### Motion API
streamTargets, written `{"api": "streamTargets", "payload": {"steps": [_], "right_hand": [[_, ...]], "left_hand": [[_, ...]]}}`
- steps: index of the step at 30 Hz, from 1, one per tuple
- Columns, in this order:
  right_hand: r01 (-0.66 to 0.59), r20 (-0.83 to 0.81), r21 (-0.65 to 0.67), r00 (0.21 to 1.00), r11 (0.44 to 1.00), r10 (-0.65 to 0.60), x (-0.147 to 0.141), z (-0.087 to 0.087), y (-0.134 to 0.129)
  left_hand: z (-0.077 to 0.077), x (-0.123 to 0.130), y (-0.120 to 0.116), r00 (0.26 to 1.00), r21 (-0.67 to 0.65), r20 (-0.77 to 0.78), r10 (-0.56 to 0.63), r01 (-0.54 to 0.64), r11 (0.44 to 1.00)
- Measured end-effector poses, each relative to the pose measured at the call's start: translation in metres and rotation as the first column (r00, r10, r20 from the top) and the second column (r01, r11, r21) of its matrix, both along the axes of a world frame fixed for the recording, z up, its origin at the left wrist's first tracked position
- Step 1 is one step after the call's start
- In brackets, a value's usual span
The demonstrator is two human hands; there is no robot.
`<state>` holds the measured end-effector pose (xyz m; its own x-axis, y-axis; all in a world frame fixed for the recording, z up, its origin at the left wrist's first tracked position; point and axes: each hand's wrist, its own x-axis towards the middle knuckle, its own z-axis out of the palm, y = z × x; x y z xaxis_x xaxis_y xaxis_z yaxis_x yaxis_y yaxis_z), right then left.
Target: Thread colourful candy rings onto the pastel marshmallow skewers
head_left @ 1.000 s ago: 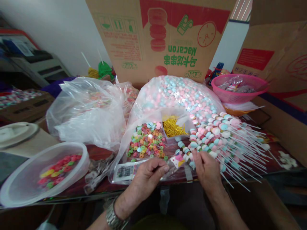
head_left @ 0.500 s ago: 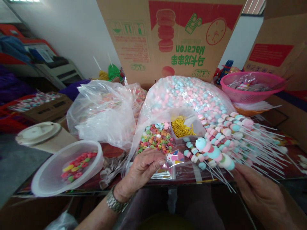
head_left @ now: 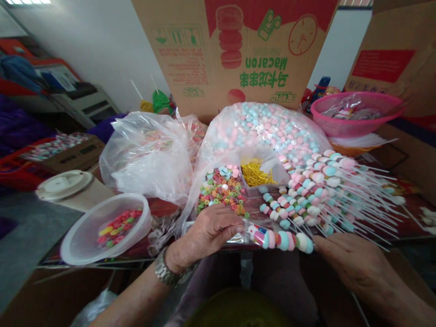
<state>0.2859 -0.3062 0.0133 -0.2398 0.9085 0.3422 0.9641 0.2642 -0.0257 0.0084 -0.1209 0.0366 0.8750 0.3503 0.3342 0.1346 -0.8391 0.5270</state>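
My left hand [head_left: 216,229], with a metal watch on the wrist, pinches the edge of a small clear printed wrapper [head_left: 256,233]. My right hand [head_left: 350,260] is closed on the stick end of a marshmallow skewer [head_left: 288,240] threaded with pastel pieces. The skewer lies level between both hands, its far tip at the wrapper's mouth; how deep it sits inside I cannot tell. Under my left hand is a stack of flat clear wrappers [head_left: 235,239], partly hidden. Many finished skewers [head_left: 316,190] are piled beyond my right hand, white sticks pointing right.
Ring candies [head_left: 221,193] lie beside a tray of gold twist ties [head_left: 256,174]. A big bag of marshmallows [head_left: 265,125] stands behind, with another plastic bag [head_left: 146,163] to its left. A tilted bowl [head_left: 76,247], a lidded cup [head_left: 91,195], a pink basket [head_left: 357,125] and cartons surround these.
My right hand has brought the skewer left and down, levelling it, so its tip now meets the wrapper. My left hand keeps its pinch and has moved slightly right.
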Motion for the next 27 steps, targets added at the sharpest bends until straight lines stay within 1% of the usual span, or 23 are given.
{"api": "streamTargets", "payload": {"steps": [2,5,8,12,16,19,21,23,25,27], "right_hand": [[-0.008,-0.021,-0.047,1.0,0.999,0.007,0.001,0.0,0.0],[0.014,-0.085,-0.062,0.996,0.998,-0.02,0.004,-0.003,-0.001],[0.033,-0.165,-0.084,0.985,0.996,-0.046,0.005,-0.007,-0.002],[0.013,-0.298,-0.2,0.952,0.98,-0.074,-0.002,-0.008,0.0],[-0.04,-0.429,-0.341,0.896,0.939,-0.118,-0.008,-0.008,0.004],[-0.065,-0.549,-0.381,0.819,0.922,-0.169,-0.012,-0.01,0.007],[-0.07,-0.599,-0.414,0.772,0.908,-0.214,-0.016,-0.013,0.009],[-0.09,-0.631,-0.442,0.738,0.893,-0.238,-0.022,-0.018,0.011],[-0.093,-0.633,-0.457,0.733,0.884,-0.25,-0.03,-0.025,0.013],[-0.084,-0.603,-0.463,0.759,0.883,-0.244,-0.041,-0.035,0.016]], "left_hand": [[0.003,0.002,0.001,1.0,0.01,0.0,-0.005,0.005,1.0],[0.006,0.003,0.003,1.0,0.011,-0.016,-0.013,0.013,1.0],[0.006,0.003,0.004,0.996,-0.005,-0.07,-0.055,0.055,0.998],[0.01,0.007,0.006,0.991,0.015,-0.127,-0.046,0.049,0.999],[0.018,0.011,0.009,0.975,0.08,-0.218,-0.052,0.071,0.994],[0.018,0.013,0.009,0.964,0.122,-0.262,-0.036,0.07,0.99],[0.013,0.014,0.007,0.961,0.131,-0.275,-0.042,0.081,0.988],[0.002,0.018,0.003,0.955,0.127,-0.288,-0.063,0.104,0.986],[-0.013,0.023,-0.002,0.946,0.105,-0.31,-0.093,0.131,0.986],[-0.032,0.029,-0.006,0.938,0.082,-0.327,-0.12,0.155,0.984]]}}
